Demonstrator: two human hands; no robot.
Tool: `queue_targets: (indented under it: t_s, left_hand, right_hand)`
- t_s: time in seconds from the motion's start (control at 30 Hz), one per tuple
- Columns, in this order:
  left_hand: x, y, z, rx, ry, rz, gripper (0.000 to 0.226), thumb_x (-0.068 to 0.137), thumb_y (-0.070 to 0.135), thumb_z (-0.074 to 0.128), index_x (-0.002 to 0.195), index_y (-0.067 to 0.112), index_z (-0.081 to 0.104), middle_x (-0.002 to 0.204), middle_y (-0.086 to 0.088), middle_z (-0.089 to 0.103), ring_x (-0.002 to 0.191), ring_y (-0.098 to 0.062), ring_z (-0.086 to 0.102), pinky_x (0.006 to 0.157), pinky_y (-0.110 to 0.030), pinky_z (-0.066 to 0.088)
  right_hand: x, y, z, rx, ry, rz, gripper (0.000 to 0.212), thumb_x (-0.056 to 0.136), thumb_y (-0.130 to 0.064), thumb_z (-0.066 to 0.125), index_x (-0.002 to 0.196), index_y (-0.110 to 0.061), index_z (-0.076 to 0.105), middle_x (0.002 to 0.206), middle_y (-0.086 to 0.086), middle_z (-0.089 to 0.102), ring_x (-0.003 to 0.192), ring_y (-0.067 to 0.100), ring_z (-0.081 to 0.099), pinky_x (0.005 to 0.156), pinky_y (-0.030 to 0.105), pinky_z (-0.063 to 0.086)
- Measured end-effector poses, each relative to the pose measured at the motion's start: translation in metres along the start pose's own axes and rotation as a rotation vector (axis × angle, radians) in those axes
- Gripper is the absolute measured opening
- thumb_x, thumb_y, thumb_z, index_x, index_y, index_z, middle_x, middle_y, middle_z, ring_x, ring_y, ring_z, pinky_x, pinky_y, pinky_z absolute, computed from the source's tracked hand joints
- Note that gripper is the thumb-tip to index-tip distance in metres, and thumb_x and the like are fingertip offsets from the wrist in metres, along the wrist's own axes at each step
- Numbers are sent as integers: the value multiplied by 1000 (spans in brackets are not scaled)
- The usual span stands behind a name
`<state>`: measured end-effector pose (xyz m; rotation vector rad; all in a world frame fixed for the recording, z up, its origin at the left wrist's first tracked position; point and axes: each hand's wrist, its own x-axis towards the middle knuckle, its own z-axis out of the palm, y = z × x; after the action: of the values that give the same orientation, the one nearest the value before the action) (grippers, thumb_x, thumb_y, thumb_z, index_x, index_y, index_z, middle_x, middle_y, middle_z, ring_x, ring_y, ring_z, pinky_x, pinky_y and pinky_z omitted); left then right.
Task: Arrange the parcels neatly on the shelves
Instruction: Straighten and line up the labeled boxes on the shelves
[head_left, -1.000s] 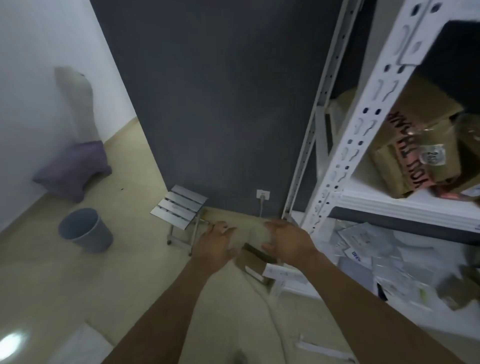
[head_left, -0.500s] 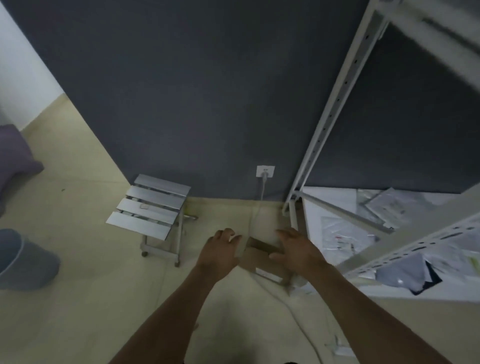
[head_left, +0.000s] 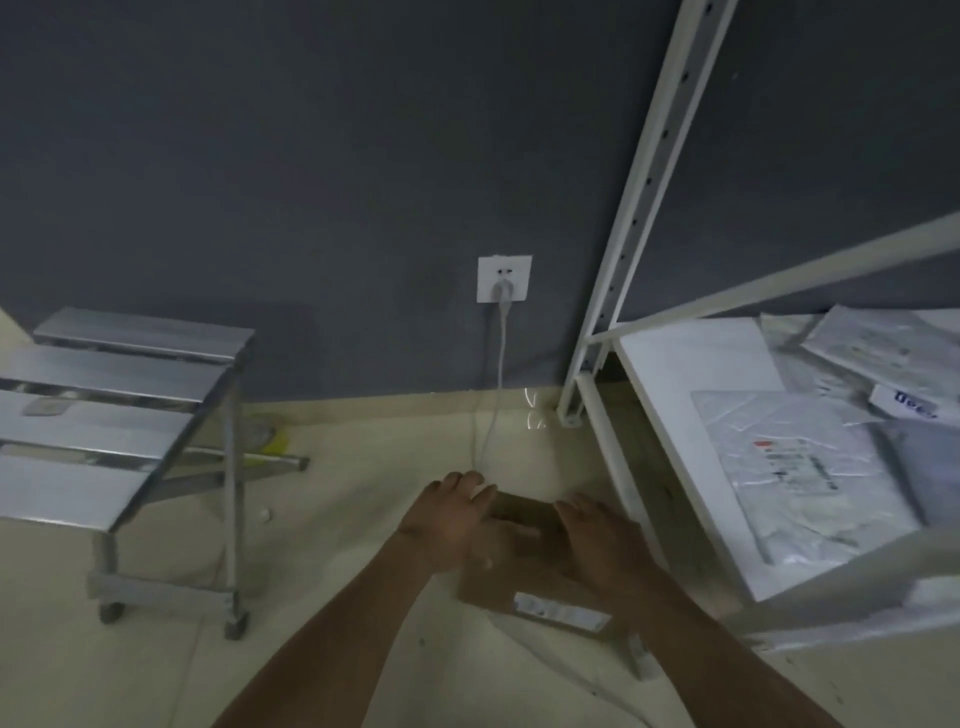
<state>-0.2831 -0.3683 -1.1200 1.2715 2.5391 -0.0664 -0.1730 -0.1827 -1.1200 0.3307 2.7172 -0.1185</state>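
Since the earlier frame, both hands closed in: left hand (head_left: 451, 525) and right hand (head_left: 605, 540) clamped the cardboard box (head_left: 524, 569) on the floor (head_left: 363, 597) beside the shelf's (head_left: 675, 415) front edge. Probably stiff, light; grip opposite sides.

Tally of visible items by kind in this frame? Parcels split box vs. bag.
Cardboard box parcel: 1, held between left hand and right hand
Plastic mailer bags on the bottom shelf: at least 3, pile overlaps, e.g.
Metal folding stool: 1
Wall socket: 1
Total: at least 6
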Motion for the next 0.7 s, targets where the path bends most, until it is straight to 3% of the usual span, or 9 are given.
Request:
queue_targets:
  t_s: [0.1,0.23,0.3,0.37,0.5,0.6,0.7]
  left_hand:
    - [28,-3,26,2,-32,62,113,72,59,72,154,13,8,161,-6,6,146,-25,12,116,-41,16]
    - [45,0,52,7,-92,62,130,65,56,78,153,13,-7,161,-6,4,147,-28,7,116,-53,14]
    - [42,2,62,-28,-39,62,126,66,59,76,153,12,-2,154,-9,14,142,-30,18,114,-53,23]
    - [30,4,68,-120,9,72,122,65,65,72,152,9,7,146,-10,21,133,-31,28,111,-43,30]
    - [-10,0,58,-311,73,-22,118,63,66,72,150,8,18,139,-11,22,124,-29,30,108,-34,35]
    - [-56,-3,20,-464,79,-146,116,57,64,71,149,14,22,139,-8,20,124,-27,29,108,-32,35]
    - [-112,-3,-38,-631,69,-277,122,46,73,62,149,17,26,140,-7,20,126,-26,30,109,-31,33]
  right_hand:
    - [16,10,26,3,1,5,79,76,-55,67,142,-27,33,145,-2,38,131,22,42,103,46,39]
    - [16,19,50,46,6,-60,89,81,-53,64,151,-21,21,155,1,27,136,21,37,109,37,33]
    - [14,19,50,47,-2,-69,88,82,-53,64,152,-22,19,156,1,24,137,23,35,109,38,34]
    - [8,14,46,24,-5,-78,87,82,-51,64,152,-23,18,157,0,23,138,23,33,109,37,33]
    - [-13,-7,30,35,-13,-48,89,84,-48,64,153,-23,15,159,4,13,143,24,22,110,37,26]
    - [-41,-25,-5,117,-28,-3,91,85,-51,63,153,-27,9,161,5,1,146,29,13,114,39,21]
    - [-74,-39,-60,231,-36,25,88,85,-54,61,153,-32,9,161,3,3,146,32,13,115,41,23]
